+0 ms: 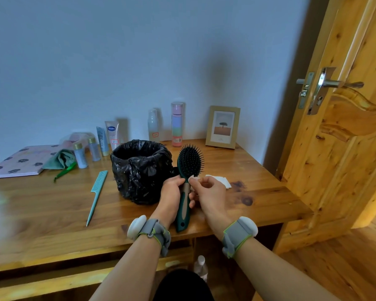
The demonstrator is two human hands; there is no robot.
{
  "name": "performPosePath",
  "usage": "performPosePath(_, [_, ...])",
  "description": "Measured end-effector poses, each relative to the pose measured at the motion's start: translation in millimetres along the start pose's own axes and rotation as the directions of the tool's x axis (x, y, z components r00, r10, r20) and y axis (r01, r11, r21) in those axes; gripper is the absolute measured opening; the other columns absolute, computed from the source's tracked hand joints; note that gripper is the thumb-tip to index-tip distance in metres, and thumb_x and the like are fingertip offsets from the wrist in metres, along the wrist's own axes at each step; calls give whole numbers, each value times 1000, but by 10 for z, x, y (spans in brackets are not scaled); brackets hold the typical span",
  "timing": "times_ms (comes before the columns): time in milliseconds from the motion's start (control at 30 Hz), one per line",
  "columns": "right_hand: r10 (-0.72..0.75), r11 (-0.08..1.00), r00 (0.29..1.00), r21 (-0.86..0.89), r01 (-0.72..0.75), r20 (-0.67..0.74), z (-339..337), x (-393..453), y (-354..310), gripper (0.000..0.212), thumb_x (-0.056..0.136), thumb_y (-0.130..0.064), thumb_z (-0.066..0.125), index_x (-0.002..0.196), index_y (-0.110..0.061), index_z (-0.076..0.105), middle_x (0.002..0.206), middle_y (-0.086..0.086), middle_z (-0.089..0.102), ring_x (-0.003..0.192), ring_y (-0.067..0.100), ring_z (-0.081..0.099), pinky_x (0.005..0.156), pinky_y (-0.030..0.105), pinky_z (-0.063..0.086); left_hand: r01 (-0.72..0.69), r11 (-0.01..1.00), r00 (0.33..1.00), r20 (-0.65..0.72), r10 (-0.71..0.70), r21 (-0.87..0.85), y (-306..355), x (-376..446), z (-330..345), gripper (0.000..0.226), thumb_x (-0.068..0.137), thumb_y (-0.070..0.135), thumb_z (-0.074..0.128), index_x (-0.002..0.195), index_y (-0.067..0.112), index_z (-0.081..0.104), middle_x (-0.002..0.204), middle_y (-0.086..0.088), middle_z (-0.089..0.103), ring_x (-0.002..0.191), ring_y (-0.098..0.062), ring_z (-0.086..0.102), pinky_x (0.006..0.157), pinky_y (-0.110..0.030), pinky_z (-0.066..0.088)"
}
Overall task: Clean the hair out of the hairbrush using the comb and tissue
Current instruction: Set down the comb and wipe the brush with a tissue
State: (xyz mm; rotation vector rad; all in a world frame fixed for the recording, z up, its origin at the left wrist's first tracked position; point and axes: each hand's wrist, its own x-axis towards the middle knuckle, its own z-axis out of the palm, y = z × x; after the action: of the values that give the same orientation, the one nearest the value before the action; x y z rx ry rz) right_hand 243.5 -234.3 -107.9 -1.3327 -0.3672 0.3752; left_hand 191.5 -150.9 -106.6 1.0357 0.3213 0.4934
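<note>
A dark green hairbrush (190, 162) stands upright above the wooden table, bristles facing right. My left hand (172, 192) grips its handle just below the head. My right hand (208, 192) pinches a small white tissue (193, 178) against the base of the brush head. A teal tail comb (97, 195) lies flat on the table to the left, apart from both hands. More white tissue (220, 180) lies on the table behind my right hand.
A small bin lined with a black bag (140, 170) stands just left of the brush. Bottles and tubes (111, 135), a picture frame (223, 127), a green cloth (61, 159) and a notebook (20, 161) line the back. An open wooden door (339, 127) is at the right.
</note>
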Motion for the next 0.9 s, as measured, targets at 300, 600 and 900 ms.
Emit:
performPosePath(300, [-280,932,960,-250,264,-30,21,-146,67,15,97,-13,59,88,-9,71,56,1,60,39,9,53,45,21,46,24,999,1000,-7,-24,26,-4,13,-22,26,96,10,36,90,-2,58,52,-11,48,37,-21,45,35,-25,38])
performPosePath(600, [-187,973,977,-154,170,-104,64,-67,44,15,93,-12,65,81,-8,57,47,-2,58,35,16,53,38,28,45,20,998,999,-30,-18,54,17,-26,23,23,96,7,35,88,0,55,53,-11,44,36,-21,40,34,-23,35])
performPosePath(900, [-419,838,908,-391,380,-14,20,-161,126,22,96,-9,57,103,-20,75,75,-3,65,52,6,61,58,22,53,26,998,997,-72,-21,65,27,-33,38,26,97,6,38,86,4,62,54,-10,51,38,-19,47,35,-22,37])
